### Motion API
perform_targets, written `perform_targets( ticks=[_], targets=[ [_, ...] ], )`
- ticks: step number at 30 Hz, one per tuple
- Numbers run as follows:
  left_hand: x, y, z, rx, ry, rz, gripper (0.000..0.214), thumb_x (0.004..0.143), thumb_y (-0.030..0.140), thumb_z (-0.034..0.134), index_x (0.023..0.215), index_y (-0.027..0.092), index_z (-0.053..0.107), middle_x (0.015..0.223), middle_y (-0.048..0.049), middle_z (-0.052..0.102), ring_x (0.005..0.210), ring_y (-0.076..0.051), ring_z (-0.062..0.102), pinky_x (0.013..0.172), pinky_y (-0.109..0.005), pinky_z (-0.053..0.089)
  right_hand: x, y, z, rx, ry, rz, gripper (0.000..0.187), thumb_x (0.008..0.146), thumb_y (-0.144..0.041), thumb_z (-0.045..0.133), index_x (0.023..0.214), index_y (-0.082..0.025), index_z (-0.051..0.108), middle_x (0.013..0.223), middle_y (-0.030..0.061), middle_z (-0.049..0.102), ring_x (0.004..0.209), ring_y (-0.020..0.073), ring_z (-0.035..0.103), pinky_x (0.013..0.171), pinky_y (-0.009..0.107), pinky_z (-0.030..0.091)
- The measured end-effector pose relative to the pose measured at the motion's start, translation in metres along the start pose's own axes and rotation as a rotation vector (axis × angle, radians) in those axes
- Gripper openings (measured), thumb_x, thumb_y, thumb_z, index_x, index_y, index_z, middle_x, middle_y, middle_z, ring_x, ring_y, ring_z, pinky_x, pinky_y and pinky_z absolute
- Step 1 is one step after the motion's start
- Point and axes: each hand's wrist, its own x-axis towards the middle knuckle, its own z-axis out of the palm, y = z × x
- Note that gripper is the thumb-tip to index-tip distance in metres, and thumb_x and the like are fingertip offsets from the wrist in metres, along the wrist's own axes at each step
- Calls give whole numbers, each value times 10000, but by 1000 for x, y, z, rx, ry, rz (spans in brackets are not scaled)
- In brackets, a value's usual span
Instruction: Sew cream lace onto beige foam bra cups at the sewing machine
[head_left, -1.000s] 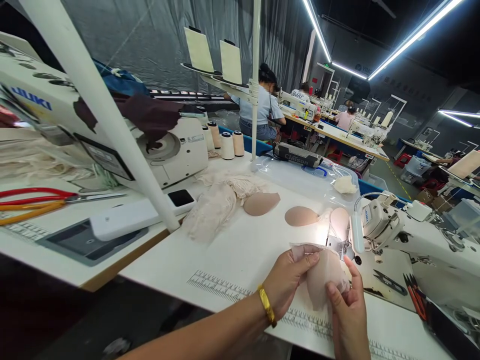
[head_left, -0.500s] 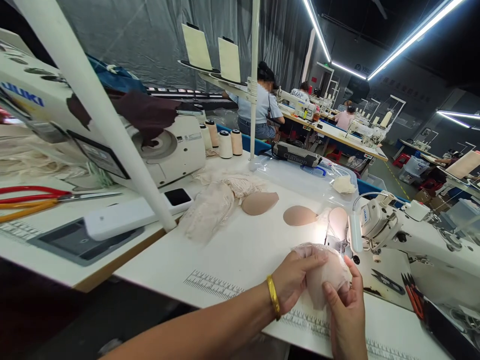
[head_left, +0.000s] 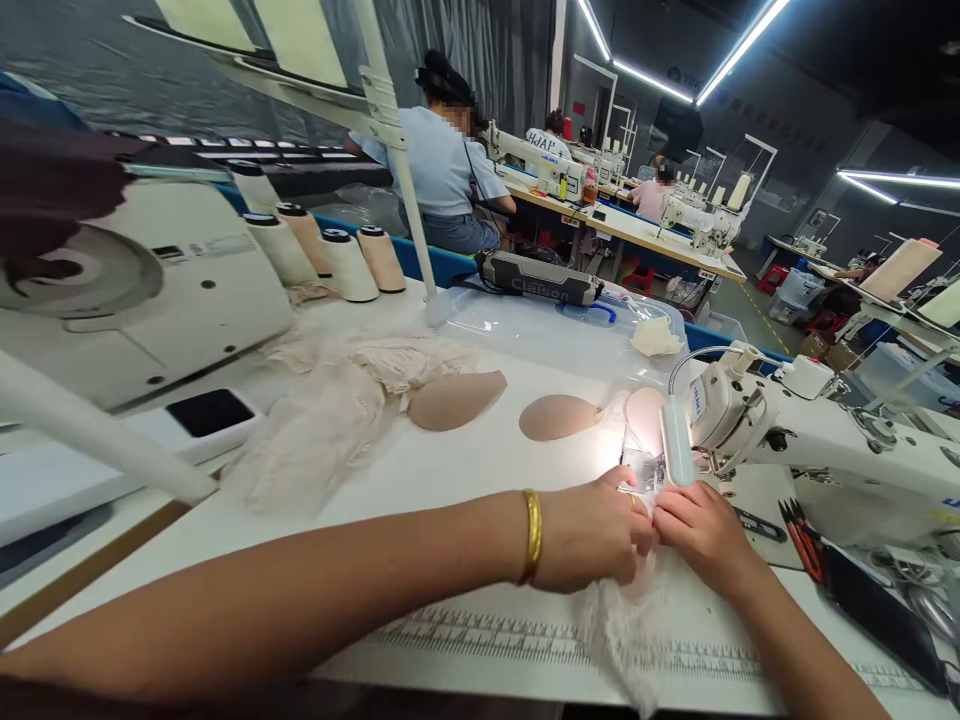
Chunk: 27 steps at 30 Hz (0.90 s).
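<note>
My left hand [head_left: 592, 532], with a gold bangle on the wrist, and my right hand [head_left: 701, 520] press together on a pale lace piece [head_left: 626, 625] lying on the white table [head_left: 465, 480]. Both hands have closed fingers at the lit needle area [head_left: 643, 470] of the white sewing machine [head_left: 795, 450]. The lace trails toward the table's near edge. Two beige foam cups [head_left: 456, 399] [head_left: 559, 416] lie just beyond my hands, with a third cup [head_left: 645, 410] by the machine head.
A heap of cream lace [head_left: 330, 410] lies at left beside a second machine [head_left: 135, 290] and several thread cones [head_left: 345, 262]. A clear plastic box [head_left: 555, 335] stands behind. Snips and red tools [head_left: 795, 520] lie at right. Other people sew at tables behind.
My hands have lowered the lace-covered piece from mid-air onto the table and pushed it up to the needle. My head has moved closer and to the right.
</note>
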Motion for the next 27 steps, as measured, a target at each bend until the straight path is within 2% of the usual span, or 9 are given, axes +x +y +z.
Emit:
perform_targets(
  ticks=[2, 4, 7, 10, 14, 18, 21, 24, 27],
  targets=[
    [8, -16, 1, 148, -112, 1, 347, 532, -128, 609, 650, 192, 671, 965, -31, 748, 867, -238, 648, 1011, -550, 327, 4, 7, 5, -54, 2, 19, 316, 993, -82, 433, 900, -228, 697, 960, 51, 749, 870, 193, 617, 672, 284, 454],
    [12, -26, 3, 151, -139, -25, 421, 505, -117, 623, 736, 219, 722, 1013, -12, 747, 809, -215, 643, 979, -520, 359, 2, 8, 5, -35, 38, 76, 349, 949, -20, 412, 924, -222, 695, 984, 53, 750, 928, 194, 626, 690, 275, 460],
    [12, -28, 8, 131, -93, -55, 450, 500, -103, 630, 773, 236, 742, 1056, -11, 736, 832, -222, 648, 946, -474, 386, -4, 6, -1, 57, 57, 79, 366, 901, 15, 423, 1001, -219, 687, 1032, 43, 749, 965, 186, 627, 775, 284, 476],
    [10, -23, 13, 132, -53, -101, 442, 523, -92, 646, 797, 240, 748, 1062, -21, 722, 870, -226, 649, 949, -453, 395, -7, 5, -3, 112, 9, 98, 339, 905, -10, 454, 1029, -226, 685, 995, 32, 745, 897, 182, 614, 738, 277, 461],
    [12, -17, 15, 147, -67, -176, 412, 561, -69, 677, 819, 243, 746, 1068, -15, 695, 894, -212, 638, 990, -455, 387, -10, 8, 5, 82, -28, 166, 340, 924, -32, 447, 1064, -235, 682, 974, 44, 733, 938, 199, 622, 776, 285, 470],
    [15, -17, 16, 179, -66, -212, 389, 593, -41, 678, 832, 257, 751, 1017, -8, 691, 846, -205, 626, 954, -456, 384, -12, 10, 9, 58, -17, 192, 391, 922, -27, 426, 1134, -257, 660, 1101, 47, 728, 1039, 207, 635, 849, 306, 497],
    [16, -20, 19, 202, -28, -205, 396, 574, -47, 650, 811, 258, 740, 963, 3, 684, 803, -196, 603, 916, -461, 373, -14, 11, 11, 28, -9, 214, 433, 925, -29, 407, 1204, -265, 639, 1115, 39, 728, 1087, 213, 630, 900, 327, 502],
    [17, -23, 21, 210, -24, -203, 374, 565, -42, 648, 786, 249, 731, 944, -2, 676, 810, -204, 599, 882, -461, 367, -15, 12, 14, -17, -29, 250, 440, 913, -30, 408, 1199, -263, 648, 1075, 32, 735, 1076, 219, 635, 870, 319, 511],
    [17, -25, 21, 211, -24, -197, 395, 562, -51, 645, 799, 251, 737, 980, -13, 683, 846, -212, 609, 893, -454, 362, -17, 13, 16, -44, -34, 281, 426, 909, -47, 424, 1188, -270, 657, 1137, 28, 726, 1071, 224, 632, 824, 300, 513]
  ],
)
